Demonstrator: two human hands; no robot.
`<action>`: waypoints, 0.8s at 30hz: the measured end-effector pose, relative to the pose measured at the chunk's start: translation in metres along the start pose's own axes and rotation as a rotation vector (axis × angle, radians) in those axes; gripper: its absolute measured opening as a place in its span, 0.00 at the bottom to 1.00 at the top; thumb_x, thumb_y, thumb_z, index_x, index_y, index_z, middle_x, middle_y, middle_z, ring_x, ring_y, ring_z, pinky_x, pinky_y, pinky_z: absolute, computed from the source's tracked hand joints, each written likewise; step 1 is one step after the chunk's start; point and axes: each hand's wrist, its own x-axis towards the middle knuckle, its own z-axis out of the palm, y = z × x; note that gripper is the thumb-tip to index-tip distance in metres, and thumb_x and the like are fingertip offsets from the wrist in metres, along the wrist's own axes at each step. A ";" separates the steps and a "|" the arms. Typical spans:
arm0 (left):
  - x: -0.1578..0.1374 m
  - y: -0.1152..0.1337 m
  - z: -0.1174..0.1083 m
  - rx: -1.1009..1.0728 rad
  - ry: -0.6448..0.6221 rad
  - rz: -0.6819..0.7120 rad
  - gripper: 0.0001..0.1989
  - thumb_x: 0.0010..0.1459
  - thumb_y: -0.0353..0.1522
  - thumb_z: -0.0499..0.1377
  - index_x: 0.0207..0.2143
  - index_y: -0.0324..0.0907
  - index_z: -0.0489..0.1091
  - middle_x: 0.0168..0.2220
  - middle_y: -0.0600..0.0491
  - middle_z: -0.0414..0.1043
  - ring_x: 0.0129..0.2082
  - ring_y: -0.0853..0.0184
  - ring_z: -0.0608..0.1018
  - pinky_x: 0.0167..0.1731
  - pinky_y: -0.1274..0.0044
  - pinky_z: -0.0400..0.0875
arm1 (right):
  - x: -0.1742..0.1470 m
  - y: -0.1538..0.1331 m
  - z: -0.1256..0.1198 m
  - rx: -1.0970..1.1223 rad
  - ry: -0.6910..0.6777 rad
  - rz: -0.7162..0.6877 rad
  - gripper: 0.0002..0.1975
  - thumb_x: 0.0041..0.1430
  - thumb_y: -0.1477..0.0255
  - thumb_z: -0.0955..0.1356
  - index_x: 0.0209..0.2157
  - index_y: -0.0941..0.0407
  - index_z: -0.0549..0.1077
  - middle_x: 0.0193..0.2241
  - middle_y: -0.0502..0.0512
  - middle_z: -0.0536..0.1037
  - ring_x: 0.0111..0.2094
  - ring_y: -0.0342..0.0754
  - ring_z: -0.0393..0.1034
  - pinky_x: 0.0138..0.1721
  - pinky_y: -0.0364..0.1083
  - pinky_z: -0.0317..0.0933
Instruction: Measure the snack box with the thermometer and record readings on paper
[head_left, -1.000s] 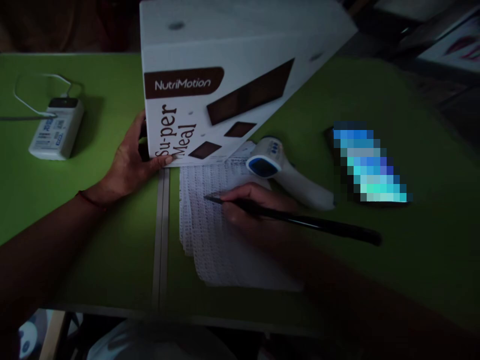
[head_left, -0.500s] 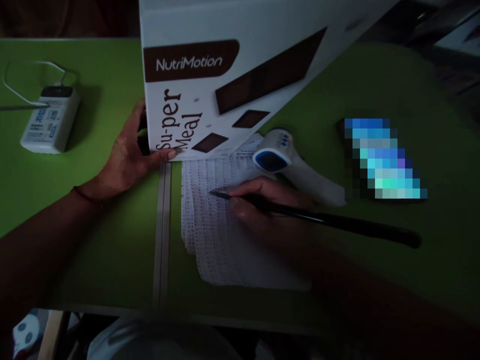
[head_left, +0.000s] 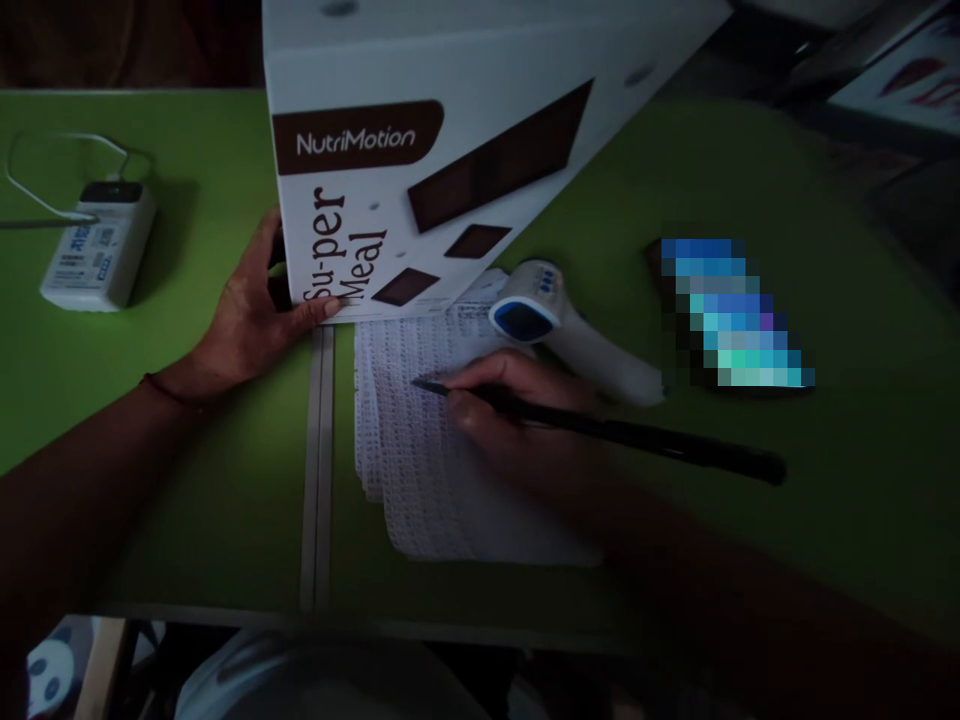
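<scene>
Hands apart: right hand pinching long black pen, tip over white, densely handwritten paper sheets; left hand gripping white-and-brown cardboard box by lower-left edge. White-and-blue gun-shaped device beyond right hand, green worktop.

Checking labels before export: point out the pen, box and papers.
Pen [head_left: 600, 427], head view: about midway along its dark barrel.
Box [head_left: 454, 140], head view: white part of its printed side.
Papers [head_left: 422, 455], head view: written area of the top sheet.

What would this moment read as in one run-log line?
left hand: gripping white box | right hand: holding black pen over written sheets | nearby: white handheld device
</scene>
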 end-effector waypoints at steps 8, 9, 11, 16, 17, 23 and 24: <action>0.007 -0.016 0.000 -0.073 0.006 0.048 0.43 0.41 0.58 0.75 0.54 0.45 0.70 0.60 0.48 0.75 0.63 0.44 0.71 0.64 0.54 0.67 | 0.005 0.008 -0.006 -0.164 -0.003 -0.262 0.05 0.63 0.72 0.69 0.36 0.47 0.77 0.31 0.51 0.80 0.30 0.50 0.76 0.32 0.50 0.70; 0.007 -0.018 0.000 -0.088 -0.001 0.053 0.44 0.41 0.58 0.74 0.54 0.45 0.70 0.60 0.49 0.75 0.62 0.44 0.72 0.63 0.54 0.67 | 0.007 0.010 -0.008 -0.224 -0.014 -0.369 0.07 0.65 0.73 0.68 0.39 0.48 0.78 0.34 0.53 0.81 0.34 0.51 0.77 0.36 0.51 0.71; 0.008 -0.021 0.000 -0.106 -0.002 0.038 0.43 0.43 0.58 0.74 0.55 0.46 0.70 0.60 0.52 0.74 0.62 0.45 0.72 0.62 0.53 0.68 | 0.011 0.014 -0.011 -0.358 -0.083 -0.556 0.11 0.68 0.75 0.65 0.42 0.49 0.79 0.38 0.55 0.81 0.39 0.52 0.77 0.40 0.53 0.71; 0.002 -0.017 -0.002 -0.112 0.054 -0.027 0.39 0.42 0.56 0.75 0.52 0.46 0.72 0.57 0.52 0.77 0.60 0.44 0.75 0.59 0.53 0.70 | 0.019 0.027 -0.023 -0.565 -0.026 -0.714 0.19 0.65 0.82 0.64 0.51 0.51 0.77 0.42 0.58 0.80 0.41 0.53 0.74 0.42 0.54 0.69; 0.000 -0.015 -0.003 -0.112 0.057 -0.042 0.37 0.44 0.55 0.75 0.50 0.45 0.72 0.57 0.51 0.78 0.59 0.45 0.76 0.58 0.54 0.71 | 0.021 0.032 -0.028 -0.592 0.082 -0.680 0.18 0.63 0.80 0.66 0.51 0.51 0.76 0.42 0.60 0.79 0.42 0.56 0.74 0.42 0.55 0.69; -0.007 -0.006 -0.003 -0.214 0.038 -0.082 0.30 0.50 0.50 0.73 0.48 0.44 0.71 0.56 0.44 0.78 0.55 0.49 0.79 0.54 0.56 0.76 | 0.039 0.083 -0.059 -0.553 0.180 -0.283 0.10 0.54 0.66 0.77 0.32 0.49 0.73 0.24 0.52 0.69 0.25 0.50 0.66 0.26 0.49 0.53; -0.007 -0.005 -0.002 -0.224 0.042 -0.094 0.30 0.50 0.50 0.73 0.49 0.44 0.71 0.56 0.43 0.78 0.55 0.49 0.79 0.54 0.56 0.76 | 0.042 0.087 -0.063 -0.528 0.175 -0.276 0.11 0.54 0.66 0.77 0.30 0.49 0.72 0.22 0.50 0.67 0.23 0.48 0.64 0.24 0.48 0.51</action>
